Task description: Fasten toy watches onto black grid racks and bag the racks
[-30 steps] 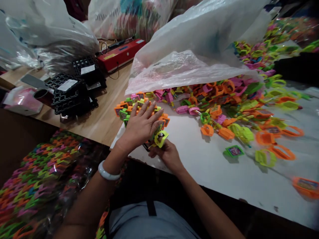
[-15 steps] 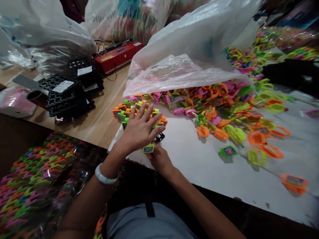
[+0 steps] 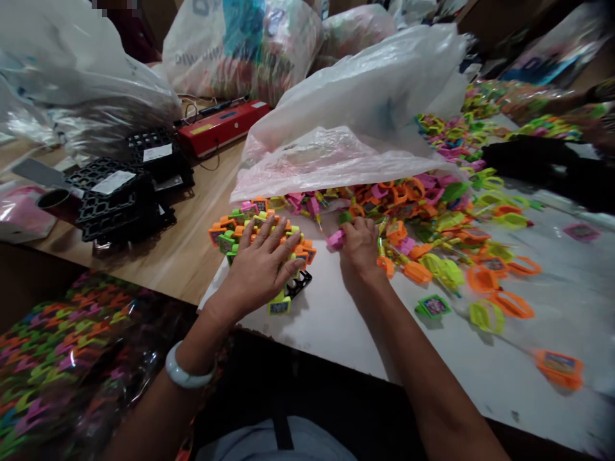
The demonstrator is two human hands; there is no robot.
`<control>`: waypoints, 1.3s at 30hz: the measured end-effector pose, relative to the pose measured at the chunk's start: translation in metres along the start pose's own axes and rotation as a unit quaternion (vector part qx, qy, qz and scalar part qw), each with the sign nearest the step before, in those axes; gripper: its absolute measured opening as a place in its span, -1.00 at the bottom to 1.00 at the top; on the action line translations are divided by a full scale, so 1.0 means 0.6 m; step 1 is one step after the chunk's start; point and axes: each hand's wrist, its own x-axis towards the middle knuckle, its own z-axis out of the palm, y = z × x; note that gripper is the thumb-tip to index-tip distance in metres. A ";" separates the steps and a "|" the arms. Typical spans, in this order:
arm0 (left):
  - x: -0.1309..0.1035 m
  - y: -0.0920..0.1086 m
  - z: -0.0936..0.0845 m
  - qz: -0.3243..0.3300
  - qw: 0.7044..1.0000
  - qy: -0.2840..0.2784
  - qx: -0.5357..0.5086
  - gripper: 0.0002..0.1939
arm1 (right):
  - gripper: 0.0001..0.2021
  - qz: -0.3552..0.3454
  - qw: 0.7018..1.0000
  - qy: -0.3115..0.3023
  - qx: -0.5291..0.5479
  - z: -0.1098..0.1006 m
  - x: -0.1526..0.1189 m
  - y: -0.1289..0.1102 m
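My left hand (image 3: 262, 269) lies with its fingers spread flat over a cluster of bright plastic watch-shaped pieces (image 3: 225, 242) with small picture faces. They stand packed in a black lattice tray (image 3: 298, 283), whose corner shows beside my thumb. A yellow-green piece (image 3: 278, 305) sits at the near end. My right hand (image 3: 360, 246) is at the edge of a loose pile of similar pieces (image 3: 408, 192), its fingers curled down; what they grip is hidden. By its thumb side is a pink piece (image 3: 335, 240). A green piece (image 3: 433, 306) lies apart on the white board.
A clear plastic bag (image 3: 346, 109) opens over the pile. On the wooden table stand black lattice trays (image 3: 110, 192) and a red box-shaped device (image 3: 223, 128). Full bags (image 3: 240, 51) are behind. More colourful pieces (image 3: 72, 346) lie low on the left, under clear plastic.
My right hand has moved from the near side of the tray, right and away from me, to the pile. My left hand stays spread on the pieces. The view has shifted slightly.
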 end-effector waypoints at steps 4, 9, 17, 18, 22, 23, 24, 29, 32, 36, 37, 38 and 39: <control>-0.015 0.018 0.003 -0.002 1.000 0.022 -0.009 -0.41 | -0.90 -0.079 0.994 -0.066 0.047 -0.014 -0.043 -0.018; -0.024 0.024 0.015 0.007 0.999 0.049 0.006 -0.48 | -0.86 -0.079 0.952 -0.237 0.178 -0.035 -0.053 -0.029; -0.026 0.017 0.019 0.015 0.998 0.053 0.014 -0.51 | -0.94 -0.101 0.952 -0.237 0.168 -0.056 -0.073 0.005; -0.026 0.017 0.019 0.015 0.998 0.052 0.015 -0.51 | -0.98 -0.085 0.951 -0.221 0.199 -0.059 -0.084 0.001; -0.025 0.018 0.018 0.015 0.999 0.042 0.014 -0.51 | -0.83 0.060 0.873 -0.222 0.430 -0.060 -0.136 -0.042; -0.024 0.018 0.018 0.014 0.999 0.040 0.014 -0.51 | -0.83 0.084 0.837 -0.237 0.486 -0.055 -0.149 -0.058; -0.024 0.018 0.018 0.013 0.999 0.039 0.013 -0.50 | -0.82 0.093 0.803 -0.249 0.533 -0.047 -0.161 -0.075; -0.023 0.018 0.018 0.011 0.999 0.041 0.014 -0.50 | -0.93 0.019 0.773 -0.252 0.582 0.006 -0.191 -0.132; -0.024 0.017 0.019 0.011 0.999 0.041 0.011 -0.49 | -0.91 -0.028 0.822 -0.220 0.524 0.019 -0.190 -0.137; -0.025 0.018 0.019 0.011 0.999 0.040 -0.001 -0.49 | -0.82 -0.059 0.866 -0.203 0.453 0.012 -0.189 -0.145; -0.025 0.019 0.018 0.010 0.999 0.039 -0.004 -0.48 | -0.79 -0.061 0.873 -0.208 0.436 0.011 -0.190 -0.150; -0.025 0.020 0.018 0.009 0.999 0.039 -0.005 -0.47 | -0.75 -0.064 0.879 -0.215 0.420 0.011 -0.190 -0.156; -0.024 0.021 0.018 0.007 0.999 0.039 -0.005 -0.45 | -0.72 -0.070 0.884 -0.225 0.404 0.011 -0.191 -0.163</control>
